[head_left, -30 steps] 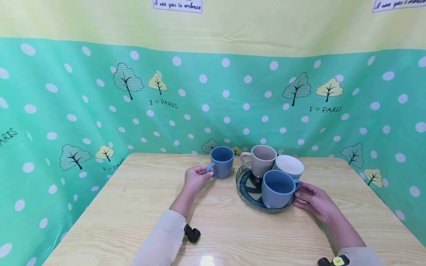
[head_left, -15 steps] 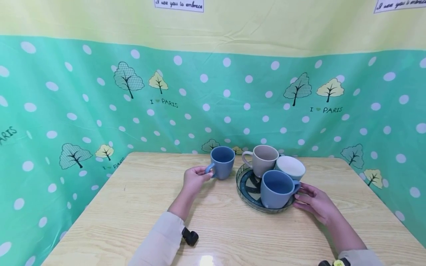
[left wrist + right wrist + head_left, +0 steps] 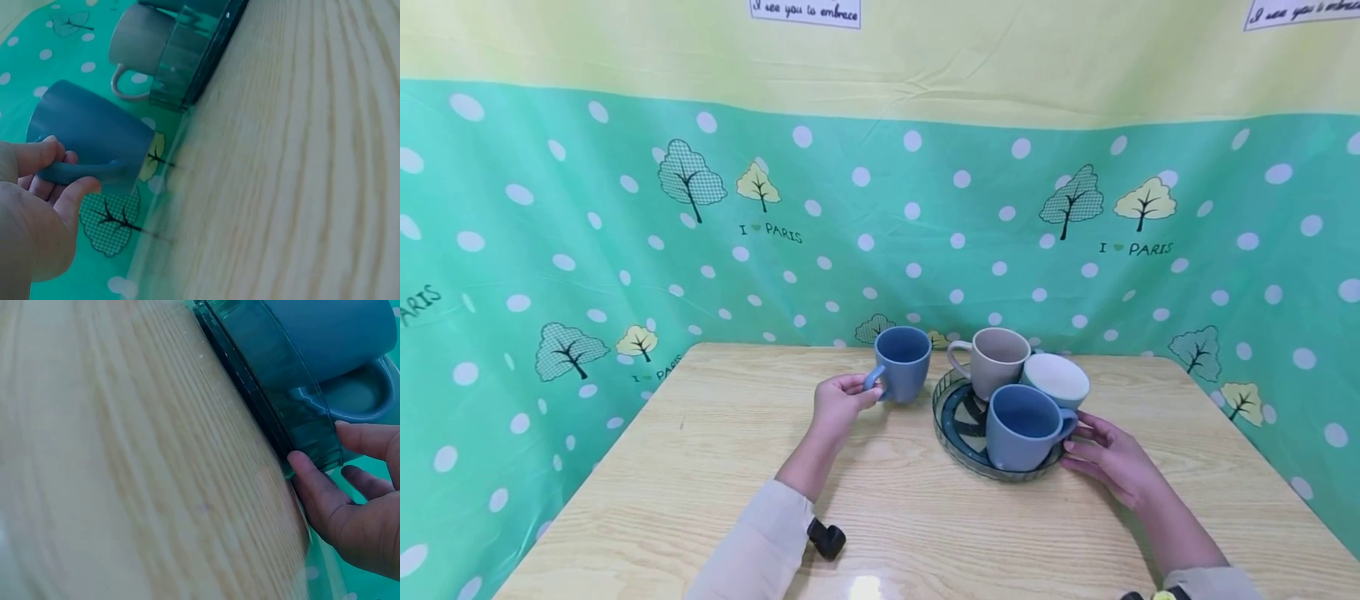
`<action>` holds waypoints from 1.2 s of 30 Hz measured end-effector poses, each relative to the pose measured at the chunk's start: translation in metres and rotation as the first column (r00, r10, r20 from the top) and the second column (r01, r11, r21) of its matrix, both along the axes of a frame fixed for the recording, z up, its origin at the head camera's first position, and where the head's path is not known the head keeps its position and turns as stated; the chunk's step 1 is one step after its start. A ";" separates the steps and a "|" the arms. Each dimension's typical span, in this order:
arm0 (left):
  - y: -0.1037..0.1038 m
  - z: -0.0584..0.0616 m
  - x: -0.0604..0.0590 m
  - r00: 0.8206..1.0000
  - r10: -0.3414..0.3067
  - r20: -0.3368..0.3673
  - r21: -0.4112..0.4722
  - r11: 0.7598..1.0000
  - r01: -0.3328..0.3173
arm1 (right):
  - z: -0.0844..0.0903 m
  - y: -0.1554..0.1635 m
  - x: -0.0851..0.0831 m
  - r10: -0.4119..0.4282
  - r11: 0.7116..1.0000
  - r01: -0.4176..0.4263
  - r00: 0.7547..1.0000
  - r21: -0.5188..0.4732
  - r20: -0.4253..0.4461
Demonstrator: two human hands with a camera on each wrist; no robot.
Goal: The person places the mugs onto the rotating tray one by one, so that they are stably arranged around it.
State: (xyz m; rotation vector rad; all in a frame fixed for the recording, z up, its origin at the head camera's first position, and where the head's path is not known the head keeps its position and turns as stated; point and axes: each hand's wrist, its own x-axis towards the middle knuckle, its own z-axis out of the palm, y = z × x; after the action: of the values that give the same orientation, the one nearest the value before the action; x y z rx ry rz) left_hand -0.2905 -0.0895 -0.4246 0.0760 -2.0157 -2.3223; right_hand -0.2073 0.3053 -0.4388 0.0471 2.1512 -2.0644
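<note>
While three mugs already stand in the round tray point(image 3: 951, 425), namely a beige mug point(image 3: 996, 363), a white mug point(image 3: 1055, 379) and a blue mug point(image 3: 1025, 427) at the front, a fourth, the lone blue mug point(image 3: 902, 363), is outside it on the counter point(image 3: 715, 467), just left of the tray's rim. Judging from that, the gathering looks three parts done with one mug left to join. From the head view, the left hand point(image 3: 838, 407) has its fingers on that mug's handle, and the right hand point(image 3: 1108, 458) rests against the tray's right edge.

At the left wrist, the lone blue mug point(image 3: 87, 140) shows what the head view cannot: the fingers point(image 3: 37, 156) curl through and clamp round the handle, and the mug looks tipped, perhaps just off the wood.

At the right wrist, the fingers point(image 3: 312, 481) lie fairly straight, pressed to the tray's glassy green wall point(image 3: 269, 381), not curled round it, beneath the front mug's handle.
</note>
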 end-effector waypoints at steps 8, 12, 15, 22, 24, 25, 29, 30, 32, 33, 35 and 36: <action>0.003 0.010 0.011 1.000 -0.016 -0.021 0.008 1.000 0.016 | -0.002 -0.002 0.001 0.000 1.000 0.000 1.000 -0.010 -0.006; 0.005 0.014 0.015 0.999 -0.028 -0.030 0.011 1.000 0.029 | -0.003 -0.001 0.001 -0.001 1.000 0.001 1.000 -0.017 -0.003; 0.007 0.017 0.018 0.999 -0.033 -0.029 0.022 0.999 0.034 | -0.003 -0.001 0.002 -0.001 1.000 0.001 1.000 -0.015 0.003; 0.013 0.025 0.026 0.998 -0.059 -0.017 0.066 0.996 0.060 | -0.003 -0.001 0.002 0.001 1.000 -0.001 1.000 -0.016 -0.012; 0.014 0.027 0.028 0.997 -0.068 -0.020 0.065 0.995 0.069 | -0.002 -0.001 0.002 0.003 1.000 -0.003 1.000 -0.020 -0.017; 0.015 0.028 0.028 0.997 -0.073 -0.021 0.065 0.995 0.074 | -0.002 -0.001 0.002 0.003 1.000 -0.003 1.000 -0.022 -0.018; 0.018 0.030 0.031 0.995 -0.088 -0.047 0.047 0.995 0.090 | 0.000 -0.002 0.003 -0.003 1.000 0.003 1.000 -0.021 -0.009; 0.019 0.031 0.031 0.995 -0.091 -0.049 0.045 0.995 0.094 | 0.000 -0.002 0.003 -0.006 1.000 0.006 1.000 -0.017 -0.005; 0.021 0.031 0.032 0.994 -0.099 -0.053 0.046 0.994 0.101 | 0.000 -0.002 0.004 -0.011 1.000 0.011 1.000 -0.009 0.002; 0.022 0.031 0.032 0.993 -0.102 -0.055 0.045 0.993 0.105 | 0.000 -0.002 0.004 -0.012 1.000 0.012 1.000 -0.002 0.005; 0.025 0.030 0.033 0.993 -0.107 -0.057 0.041 0.993 0.110 | 0.000 -0.002 0.004 -0.015 1.000 0.015 1.000 0.003 0.009; 0.026 0.030 0.033 0.992 -0.110 -0.056 0.041 0.993 0.113 | 0.000 -0.002 0.004 -0.016 1.000 0.016 1.000 0.005 0.010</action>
State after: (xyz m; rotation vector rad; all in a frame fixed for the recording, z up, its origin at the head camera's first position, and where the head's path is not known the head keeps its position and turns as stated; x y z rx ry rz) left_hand -0.2574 -0.0637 -0.3941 -0.0987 -1.9925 -2.4071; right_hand -0.2038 0.3033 -0.4387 0.0754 2.1573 -2.0633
